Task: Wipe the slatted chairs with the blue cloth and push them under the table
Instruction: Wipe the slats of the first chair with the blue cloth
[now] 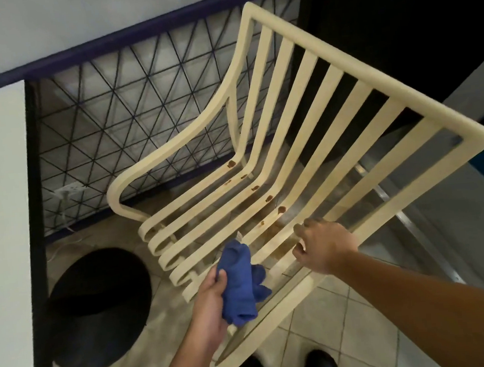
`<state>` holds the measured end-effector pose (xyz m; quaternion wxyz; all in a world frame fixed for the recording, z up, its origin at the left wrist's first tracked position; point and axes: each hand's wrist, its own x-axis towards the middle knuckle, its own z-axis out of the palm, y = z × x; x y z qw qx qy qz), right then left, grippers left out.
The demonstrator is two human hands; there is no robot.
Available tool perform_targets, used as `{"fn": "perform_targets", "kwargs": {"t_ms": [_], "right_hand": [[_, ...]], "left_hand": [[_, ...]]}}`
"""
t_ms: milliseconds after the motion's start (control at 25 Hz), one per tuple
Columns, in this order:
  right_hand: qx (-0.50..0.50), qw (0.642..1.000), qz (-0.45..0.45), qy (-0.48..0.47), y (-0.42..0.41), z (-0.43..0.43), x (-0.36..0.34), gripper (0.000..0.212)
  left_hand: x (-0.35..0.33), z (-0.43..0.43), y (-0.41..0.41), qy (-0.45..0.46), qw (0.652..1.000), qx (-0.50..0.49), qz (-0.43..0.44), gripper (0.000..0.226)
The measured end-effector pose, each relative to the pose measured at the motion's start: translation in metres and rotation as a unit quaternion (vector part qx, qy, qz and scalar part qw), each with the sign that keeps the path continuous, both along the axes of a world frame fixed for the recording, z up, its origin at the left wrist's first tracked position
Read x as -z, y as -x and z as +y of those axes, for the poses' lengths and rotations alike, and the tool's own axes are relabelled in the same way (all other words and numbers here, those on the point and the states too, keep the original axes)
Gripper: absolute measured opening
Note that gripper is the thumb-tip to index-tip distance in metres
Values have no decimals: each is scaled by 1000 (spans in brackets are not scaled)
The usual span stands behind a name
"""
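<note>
1. The left hand (208, 301) is gripping a bunched, soft blue cloth (238, 285), fingers and thumb curled tightly round its crumpled folds, just near of the seat's front edge.
2. The right hand (326, 244) is clamping onto the cream, plastic-looking slatted chair (394, 180), fingers hooking over a slat at the seat's right side and the thumb pressing from the near side.
3. The chair's long, smooth slats are running in one curve from the flat top rail at far right down through the seat, ending in rolled loops at the front left; a curved armrest is sweeping along its far left side.
4. Sticky-looking brown stains (281, 209) are dotting several slats where back meets seat, just far of the right hand.
5. The chair is standing on the pale tiled floor (318, 322), right of the white flat-topped table (4, 231), not under it.
6. A round black base (100, 310) is lying on the floor at near left, and a black triangular wire lattice (130, 99) is standing behind the chair.
</note>
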<state>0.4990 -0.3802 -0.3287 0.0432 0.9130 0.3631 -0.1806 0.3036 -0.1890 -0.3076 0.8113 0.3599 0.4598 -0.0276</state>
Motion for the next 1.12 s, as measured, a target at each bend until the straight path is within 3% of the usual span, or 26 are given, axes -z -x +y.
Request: {"fn": "perform_targets", "kwargs": {"t_ms": [80,160,200,240,280,320,360,440,480,640,760,840,960,1040,1120], "right_hand": [[10,1000,15,-8,5,3,-2,41],[96,981,143,-89,24,13,-19,39],[180,930,273,-169,40,21,-30,39],[269,825,432,-246,57,29,-43,41],[320,692,568,-309,75,38,-56,47],[331,584,650,-358,89,44,-62,54],[331,522,681,-394,101,48,-63,59],[356,484,673,-431,115,56,-65,62],[368,487,653,-448,117,58,-63,62],[340,589,574,-456,109,57,-66,46],[314,640,561,-421,98,50,-75,39],[311,634,580,-406,96,47,-79,33],[346,573,639,-379,94,46,-82,32],[352,583,643,-350,86,43,-85,39],[339,615,633,-327,76,40,-87,36]], "left_hand": [[-34,-7,3,89,994,-54,-38,33],[-46,-16,4,148,985,-83,-41,39],[-53,-20,4,164,981,-90,-41,43],[-57,-22,4,167,981,-95,-35,45],[-61,-24,3,156,982,-95,-43,47],[-63,-26,3,140,984,-90,-63,52],[-67,-27,2,112,987,-80,-81,54],[-71,-24,1,29,994,-54,-85,44],[-73,-21,1,-30,996,-35,-81,43],[-71,1,10,-286,952,96,-50,80],[-69,3,15,-268,951,155,-26,91],[-68,-6,13,-250,951,177,-34,71],[-65,-17,10,-254,947,190,-48,30],[-65,-15,10,-261,946,188,-41,26],[-68,-6,10,-245,955,164,-25,28]]}}
